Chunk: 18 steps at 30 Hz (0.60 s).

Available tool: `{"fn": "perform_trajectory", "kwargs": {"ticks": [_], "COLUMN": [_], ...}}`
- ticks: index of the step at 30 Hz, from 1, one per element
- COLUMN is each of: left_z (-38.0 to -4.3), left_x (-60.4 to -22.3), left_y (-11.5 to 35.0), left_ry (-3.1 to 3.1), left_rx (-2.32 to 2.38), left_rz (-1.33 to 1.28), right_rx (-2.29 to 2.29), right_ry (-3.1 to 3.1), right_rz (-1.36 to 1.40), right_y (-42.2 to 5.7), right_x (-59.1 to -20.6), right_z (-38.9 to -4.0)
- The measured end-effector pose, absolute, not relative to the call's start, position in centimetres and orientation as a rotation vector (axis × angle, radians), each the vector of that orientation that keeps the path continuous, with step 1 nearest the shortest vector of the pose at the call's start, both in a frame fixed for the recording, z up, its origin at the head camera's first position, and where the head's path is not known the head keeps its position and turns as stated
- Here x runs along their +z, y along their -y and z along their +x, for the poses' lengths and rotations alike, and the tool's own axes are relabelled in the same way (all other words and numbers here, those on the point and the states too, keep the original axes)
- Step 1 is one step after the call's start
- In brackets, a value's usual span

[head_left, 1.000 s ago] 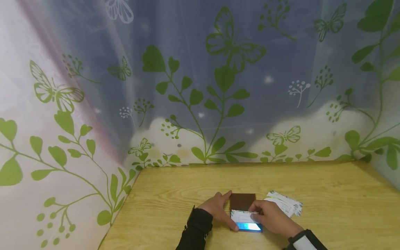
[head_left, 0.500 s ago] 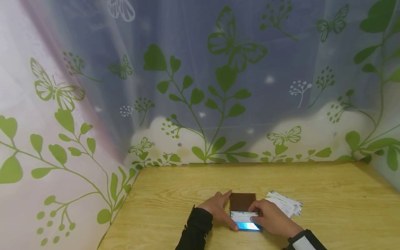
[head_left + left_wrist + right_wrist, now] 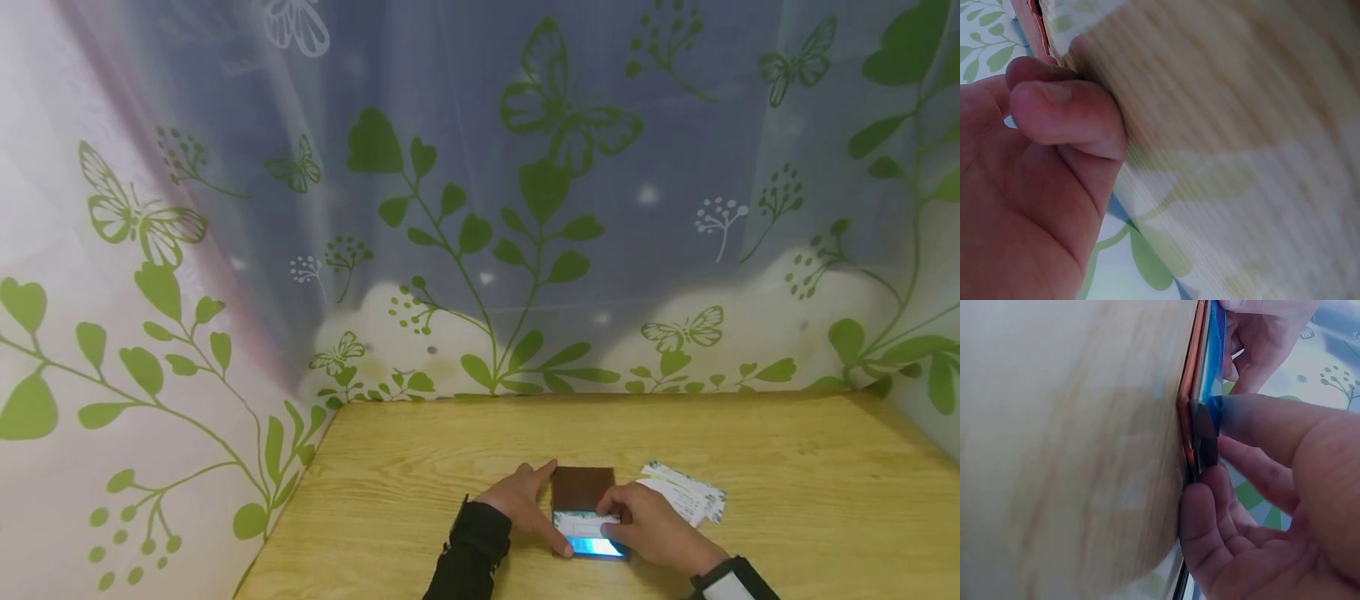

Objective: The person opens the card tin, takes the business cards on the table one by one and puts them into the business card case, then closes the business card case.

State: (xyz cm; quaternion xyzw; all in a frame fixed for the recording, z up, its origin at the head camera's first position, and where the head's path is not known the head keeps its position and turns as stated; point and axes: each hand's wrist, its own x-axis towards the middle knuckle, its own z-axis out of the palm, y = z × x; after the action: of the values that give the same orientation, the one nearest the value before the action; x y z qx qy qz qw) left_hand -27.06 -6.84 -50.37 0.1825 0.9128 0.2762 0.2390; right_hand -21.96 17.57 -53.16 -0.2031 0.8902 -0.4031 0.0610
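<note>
A brown wallet (image 3: 582, 486) lies flat on the table, a shiny blue strip (image 3: 595, 547) across its near part. Above that strip shows a white card (image 3: 576, 523) with a leafy print along its top edge. My left hand (image 3: 519, 505) holds the wallet's left side, thumb on the near corner and a finger at the far corner. With thumb and forefinger my right hand (image 3: 651, 523) pinches the card's right side. Seen edge-on in the right wrist view, the wallet (image 3: 1191, 359) has several layers. The left wrist view shows the left hand (image 3: 1035, 181) with bent fingers against the tabletop.
Several white printed cards (image 3: 686, 492) lie overlapping to the right of the wallet, just beyond the right hand. The wood-grain table (image 3: 420, 450) ends at a patterned curtain (image 3: 600, 250) at the back, with more patterned cloth at both sides.
The card has slid slightly toward me, down over the wallet, in the right hand's pinch. More of the brown surface shows above it. The left hand stays in place.
</note>
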Motion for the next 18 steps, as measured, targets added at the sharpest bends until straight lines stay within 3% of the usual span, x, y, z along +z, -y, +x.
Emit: {"fn": "perform_trajectory", "kwargs": {"ticks": [11,18], "left_z": [-27.25,-27.37], "left_x": [-50.6,-50.73], "left_y": [6.8,6.83], "left_ry": [-2.51,-2.493], "left_rx": [0.713,0.726], "left_rz": [0.516,0.521], "right_rx": [-1.045,-0.923], "right_ry": [-3.034,-3.016], "right_rz": [-0.334,-0.002], "right_y": [-16.77,-17.05], "right_x": [-52.67,-52.59], "right_z": [-21.25,-21.04]}}
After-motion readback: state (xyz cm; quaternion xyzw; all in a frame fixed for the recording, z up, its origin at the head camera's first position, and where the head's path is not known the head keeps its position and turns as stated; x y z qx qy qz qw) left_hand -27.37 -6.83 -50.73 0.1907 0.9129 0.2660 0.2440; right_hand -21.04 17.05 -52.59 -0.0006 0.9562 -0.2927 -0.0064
